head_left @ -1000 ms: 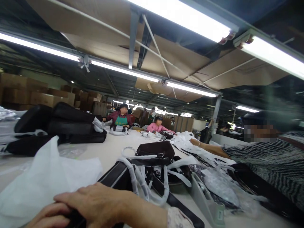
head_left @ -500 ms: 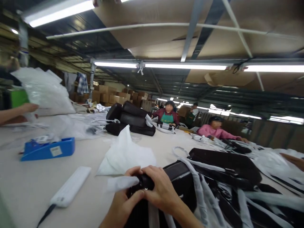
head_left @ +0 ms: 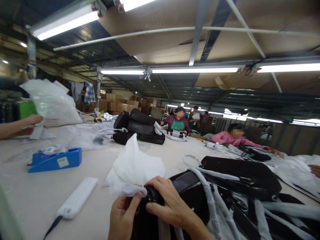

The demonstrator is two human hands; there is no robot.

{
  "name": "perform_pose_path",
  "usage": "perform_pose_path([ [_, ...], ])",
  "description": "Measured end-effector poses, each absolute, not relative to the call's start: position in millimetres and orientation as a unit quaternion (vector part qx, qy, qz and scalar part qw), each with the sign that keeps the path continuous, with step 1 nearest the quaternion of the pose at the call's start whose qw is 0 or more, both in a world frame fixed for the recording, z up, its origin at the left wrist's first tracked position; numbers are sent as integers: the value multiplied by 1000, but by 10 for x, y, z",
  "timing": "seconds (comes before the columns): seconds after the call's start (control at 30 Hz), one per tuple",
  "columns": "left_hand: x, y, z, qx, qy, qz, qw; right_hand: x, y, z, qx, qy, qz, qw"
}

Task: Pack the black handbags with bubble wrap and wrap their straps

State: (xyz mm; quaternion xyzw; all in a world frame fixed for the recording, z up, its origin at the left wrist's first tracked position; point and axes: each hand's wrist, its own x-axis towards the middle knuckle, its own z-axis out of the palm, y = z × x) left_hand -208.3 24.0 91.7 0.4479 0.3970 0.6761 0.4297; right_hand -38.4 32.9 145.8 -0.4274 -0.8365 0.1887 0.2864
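A black handbag (head_left: 150,223) stands upright at the near edge of the table, partly hidden by my hands. My left hand (head_left: 126,208) pinches a strip of white wrapping paper (head_left: 127,190) at the bag's top, thumb against fingers. My right hand (head_left: 166,203) grips the black top edge of the bag, its fingers curled over a dark part with small metal fittings. Just beyond my hands lies a crumpled sheet of white tissue paper (head_left: 140,163). To the right are more black bags (head_left: 240,173) with handles wrapped in white (head_left: 208,196).
A blue tape dispenser (head_left: 56,161) and a white power strip (head_left: 77,198) with a black cord sit on the left. Black bags (head_left: 140,125) are stacked farther back. Clear plastic bags (head_left: 50,103) are heaped at left beside another person's hand (head_left: 36,119). Co-workers (head_left: 178,123) sit across the table.
My left hand has shifted left, away from the right hand, and now pinches the white strip. My right hand stays on the bag. The pink-sleeved co-worker's arm has reached farther right.
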Motion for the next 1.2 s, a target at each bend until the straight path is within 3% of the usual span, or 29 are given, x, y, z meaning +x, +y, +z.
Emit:
perform_pose_path([
  [0.17, -2049, 250, 919, 455, 400, 668, 432, -252, 364, 1413, -377, -839, 244, 307],
  [0.37, -2047, 323, 845, 484, 400, 631, 455, -390, 400, 1279, -427, -792, 214, 381],
  [0.6, -1981, 353, 705, 507, 429, 657, 357, -437, 366, 1163, -420, -785, 181, 418],
  [1.03, -1934, 286, 1057, 516, 469, 613, 371, -388, 385, 1149, -402, -784, 181, 436],
  [1.2, -1856, 269, 1028, 513, 479, 639, 315, -392, 366, 1146, -384, -779, 177, 463],
])
